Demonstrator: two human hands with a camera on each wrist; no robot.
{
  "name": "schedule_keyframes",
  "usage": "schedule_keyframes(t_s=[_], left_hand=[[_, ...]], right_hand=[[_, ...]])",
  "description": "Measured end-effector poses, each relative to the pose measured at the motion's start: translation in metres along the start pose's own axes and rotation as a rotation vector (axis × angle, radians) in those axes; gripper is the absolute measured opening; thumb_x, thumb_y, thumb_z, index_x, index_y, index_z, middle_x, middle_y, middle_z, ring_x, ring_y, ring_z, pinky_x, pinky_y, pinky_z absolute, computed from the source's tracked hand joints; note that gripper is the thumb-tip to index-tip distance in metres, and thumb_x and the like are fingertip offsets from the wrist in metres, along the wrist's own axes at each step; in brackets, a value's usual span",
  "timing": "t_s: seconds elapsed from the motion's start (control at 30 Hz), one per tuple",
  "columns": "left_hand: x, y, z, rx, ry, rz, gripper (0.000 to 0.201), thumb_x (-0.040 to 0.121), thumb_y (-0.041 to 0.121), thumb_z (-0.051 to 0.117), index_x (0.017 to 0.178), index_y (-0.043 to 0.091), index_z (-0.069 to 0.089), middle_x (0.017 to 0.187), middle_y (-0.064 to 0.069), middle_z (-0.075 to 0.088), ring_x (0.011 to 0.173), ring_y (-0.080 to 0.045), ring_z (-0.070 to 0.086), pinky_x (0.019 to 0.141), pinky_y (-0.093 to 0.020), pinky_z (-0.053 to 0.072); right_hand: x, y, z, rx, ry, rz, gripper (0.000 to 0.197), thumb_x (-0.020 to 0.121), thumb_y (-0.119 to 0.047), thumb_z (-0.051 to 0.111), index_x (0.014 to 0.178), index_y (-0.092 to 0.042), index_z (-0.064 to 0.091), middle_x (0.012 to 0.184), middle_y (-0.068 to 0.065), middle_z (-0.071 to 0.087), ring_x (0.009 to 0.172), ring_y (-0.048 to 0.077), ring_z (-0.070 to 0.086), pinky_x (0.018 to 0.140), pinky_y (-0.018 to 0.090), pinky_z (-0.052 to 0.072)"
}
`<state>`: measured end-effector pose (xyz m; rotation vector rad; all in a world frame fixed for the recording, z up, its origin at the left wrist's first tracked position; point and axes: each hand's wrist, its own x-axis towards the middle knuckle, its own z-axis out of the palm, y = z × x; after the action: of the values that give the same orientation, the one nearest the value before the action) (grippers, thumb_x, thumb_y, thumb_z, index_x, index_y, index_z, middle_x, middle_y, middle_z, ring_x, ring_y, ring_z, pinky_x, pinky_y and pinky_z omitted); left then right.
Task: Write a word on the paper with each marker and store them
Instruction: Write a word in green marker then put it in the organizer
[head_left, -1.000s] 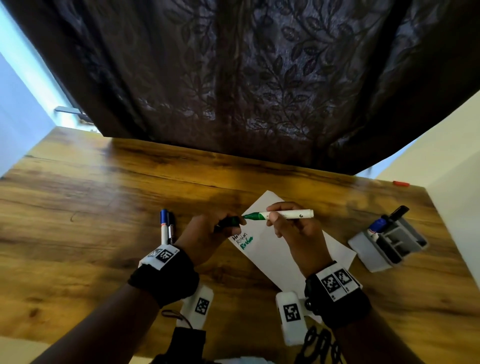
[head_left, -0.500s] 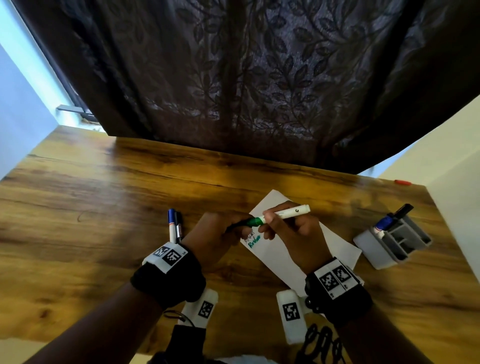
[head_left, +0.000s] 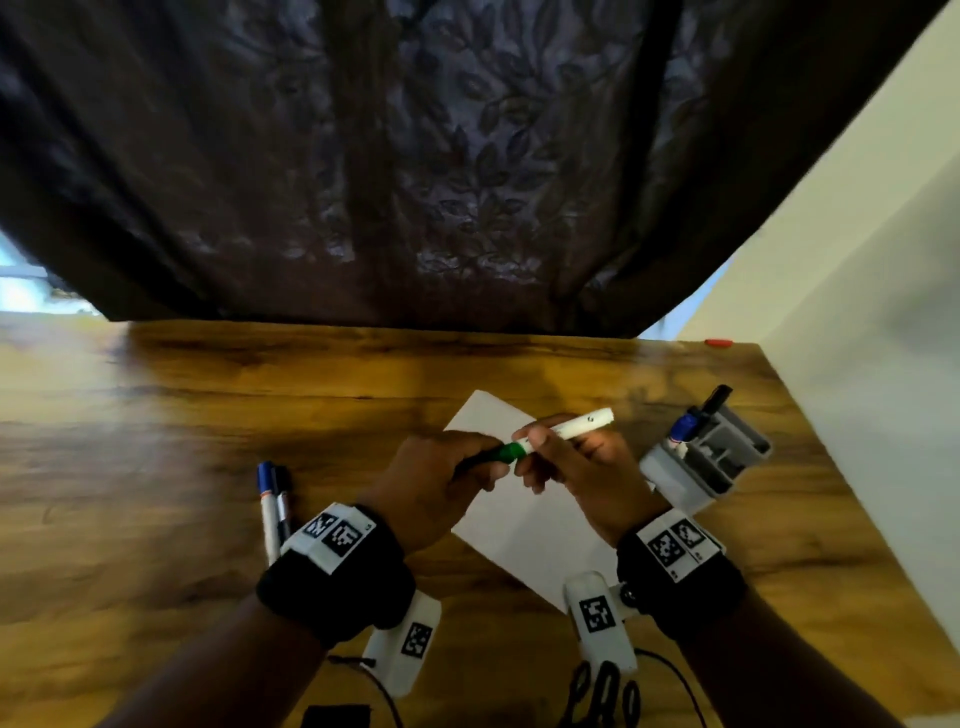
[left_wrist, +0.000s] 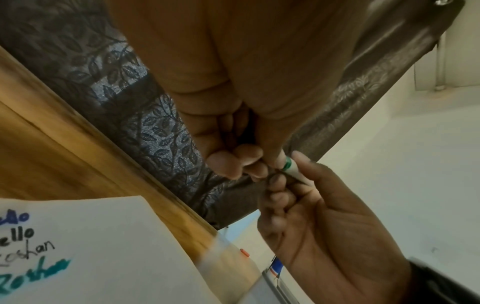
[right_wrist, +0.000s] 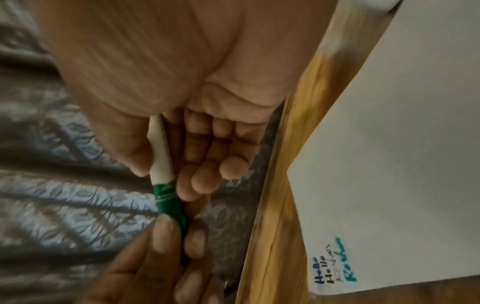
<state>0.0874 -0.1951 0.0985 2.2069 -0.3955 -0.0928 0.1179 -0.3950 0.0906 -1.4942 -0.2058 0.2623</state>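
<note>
Here right hand (head_left: 587, 470) pinches smooth white marker (head_left: 569, 427) barrel; left hand (head_left: 434, 486) grips green cap (right_wrist: 168, 202).

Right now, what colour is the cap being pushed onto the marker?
Green cap; clearest in the right wrist view.

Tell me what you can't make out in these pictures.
- Green marker cap seam: head view, both hands' fingers cover it.
- Words on the paper: left wrist view, frame edge cuts their starts.
- Markers in the grey organizer: head view, blurred, count unclear.

A dark leaf-patterned curtain (head_left: 415, 171) hangs behind the brown wooden table (head_left: 156, 415) — a cream wall (head_left: 857, 260) at right.
</note>
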Motion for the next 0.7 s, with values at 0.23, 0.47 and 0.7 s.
schedule_keyframes(t_s=[0.23,0.47,0.7], left_hand=[[0.035,0.02,0.032,0.045,0.035,-0.03,0.021,0.091,0.038,0.06,0.11,0.033,0.066,0.095,0.019,0.066,0.081,0.002,0.06,0.067,-0.01,0.044],[0.082,0.069,0.064,0.06,-0.042,0.064,0.016,0.086,0.043,0.064,0.099,0.033,0.068,0.092,0.019,0.068,0.083,0.003,0.061,0.067,-0.009,0.045],[0.123,0.102,0.109,0.007,-0.094,0.133,0.02,0.084,0.044,0.066,0.099,0.03,0.067,0.087,0.017,0.068,0.084,0.001,0.061,0.07,-0.013,0.049]], right_hand=[[-0.024,0.01,-0.084,0.023,0.231,0.038,0.031,0.078,-0.017,0.078,0.108,-0.019,0.069,0.086,0.005,0.07,0.074,0.021,0.063,0.068,0.029,0.054],[-0.026,0.003,-0.146,-1.046,0.015,-0.287,0.038,0.089,-0.063,0.052,0.103,-0.035,0.073,0.108,-0.018,0.063,0.106,0.001,0.053,0.092,0.027,0.042],[-0.033,-0.011,-0.189,-0.928,0.185,-0.4,0.048,0.085,-0.055,0.061,0.095,-0.011,0.075,0.092,0.005,0.073,0.083,0.015,0.066,0.073,0.032,0.056]])
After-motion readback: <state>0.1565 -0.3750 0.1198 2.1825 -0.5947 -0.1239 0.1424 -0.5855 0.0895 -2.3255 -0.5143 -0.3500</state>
